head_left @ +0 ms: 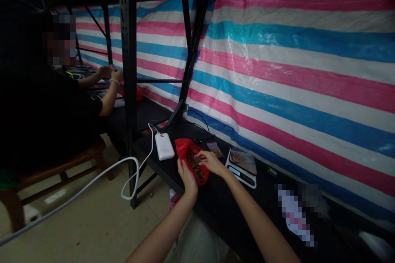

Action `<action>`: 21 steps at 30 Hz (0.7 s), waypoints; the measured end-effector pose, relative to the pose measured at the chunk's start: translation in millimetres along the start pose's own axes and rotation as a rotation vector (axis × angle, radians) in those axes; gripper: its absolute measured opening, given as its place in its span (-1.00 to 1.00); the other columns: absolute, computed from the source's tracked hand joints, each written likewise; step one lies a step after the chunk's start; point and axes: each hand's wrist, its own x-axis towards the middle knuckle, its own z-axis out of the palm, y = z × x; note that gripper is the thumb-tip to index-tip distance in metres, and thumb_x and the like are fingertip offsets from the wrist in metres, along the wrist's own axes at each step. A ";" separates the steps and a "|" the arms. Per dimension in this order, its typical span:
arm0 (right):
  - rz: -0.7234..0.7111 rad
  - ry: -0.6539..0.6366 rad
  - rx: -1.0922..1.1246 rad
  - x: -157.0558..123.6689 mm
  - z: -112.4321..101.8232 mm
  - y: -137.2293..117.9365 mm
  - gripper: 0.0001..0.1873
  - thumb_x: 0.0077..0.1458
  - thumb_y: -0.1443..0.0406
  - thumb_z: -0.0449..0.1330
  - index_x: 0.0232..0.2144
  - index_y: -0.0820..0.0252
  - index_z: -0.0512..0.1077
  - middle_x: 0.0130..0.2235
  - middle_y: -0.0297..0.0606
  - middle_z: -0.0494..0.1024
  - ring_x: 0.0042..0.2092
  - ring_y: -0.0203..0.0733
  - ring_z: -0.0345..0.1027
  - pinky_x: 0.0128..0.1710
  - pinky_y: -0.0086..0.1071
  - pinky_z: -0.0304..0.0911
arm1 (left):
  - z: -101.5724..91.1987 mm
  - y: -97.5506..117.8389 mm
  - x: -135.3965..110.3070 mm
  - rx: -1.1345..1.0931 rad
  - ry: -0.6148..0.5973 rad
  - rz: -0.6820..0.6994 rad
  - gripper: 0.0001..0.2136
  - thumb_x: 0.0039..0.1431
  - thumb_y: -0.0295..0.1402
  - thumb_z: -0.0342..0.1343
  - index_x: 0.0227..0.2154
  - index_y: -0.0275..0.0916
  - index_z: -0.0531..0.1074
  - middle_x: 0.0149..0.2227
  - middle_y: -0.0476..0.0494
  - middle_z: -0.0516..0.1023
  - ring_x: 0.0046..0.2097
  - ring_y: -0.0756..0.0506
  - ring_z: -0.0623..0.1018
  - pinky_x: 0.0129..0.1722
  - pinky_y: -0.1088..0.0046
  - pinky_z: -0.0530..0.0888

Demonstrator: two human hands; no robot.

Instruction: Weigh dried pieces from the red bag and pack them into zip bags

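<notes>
A red plastic bag lies opened on the black shelf, with many small brownish pieces inside it. My left hand is closed on the near side of the bag. Over the bag's opening, my right hand has its fingers bent together at the contents; what they pinch is too small to make out. Just beyond the right hand lies a small clear zip bag with some pieces in it. To its right, a white digital scale carries a larger clear zip bag of similar brown pieces.
A white power bank with a white cable sits left of the red bag. A black metal post rises beyond it. At the left, a co-worker sits on a wooden chair. A striped tarp hangs behind the shelf.
</notes>
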 end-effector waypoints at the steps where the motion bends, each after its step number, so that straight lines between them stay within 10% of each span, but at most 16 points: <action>1: 0.005 -0.003 0.039 -0.2 0.7 0.1 -0.67 -0.22 0.48 0.11 -0.30 0.19 0.42 -0.28 -0.29 0.51 -0.23 -0.20 0.40 -0.19 -0.22 0.30 | 2.4 -0.4 0.9 0.004 0.004 -0.014 -0.63 0.17 -0.20 -0.23 -0.05 -0.29 0.20 -0.06 -0.23 0.38 -0.07 -0.08 0.44 -0.10 0.42 0.38; 8: 0.025 0.099 0.216 1.1 1.5 8.3 -0.68 -0.23 0.41 0.19 -0.30 0.19 0.44 -0.29 -0.27 0.53 -0.23 -0.21 0.41 -0.16 -0.21 0.28 | 13.6 1.9 11.1 0.068 -0.061 0.012 -0.62 0.20 -0.19 -0.33 -0.03 -0.27 0.15 -0.04 -0.24 0.35 -0.05 -0.09 0.42 -0.09 0.40 0.37; 14: 0.065 0.196 0.465 8.0 12.7 23.3 -0.59 -0.31 0.29 0.31 -0.27 0.24 0.45 -0.24 -0.18 0.54 -0.19 -0.13 0.41 -0.07 -0.11 0.21 | 18.6 -3.7 13.0 0.125 0.201 0.064 -0.60 0.18 -0.18 -0.26 0.04 -0.24 -0.03 0.10 -0.29 0.11 0.10 -0.11 0.25 0.04 0.35 0.25; 21: 0.012 0.372 0.593 -2.9 0.2 15.1 -0.54 -0.22 0.23 0.30 -0.18 0.21 0.42 -0.12 -0.13 0.48 -0.09 -0.09 0.36 -0.01 -0.09 0.15 | 21.9 13.8 -4.2 0.202 0.229 0.340 -0.53 0.13 -0.36 -0.11 0.08 -0.27 -0.10 0.14 -0.32 -0.08 0.18 -0.13 0.09 0.14 0.33 0.11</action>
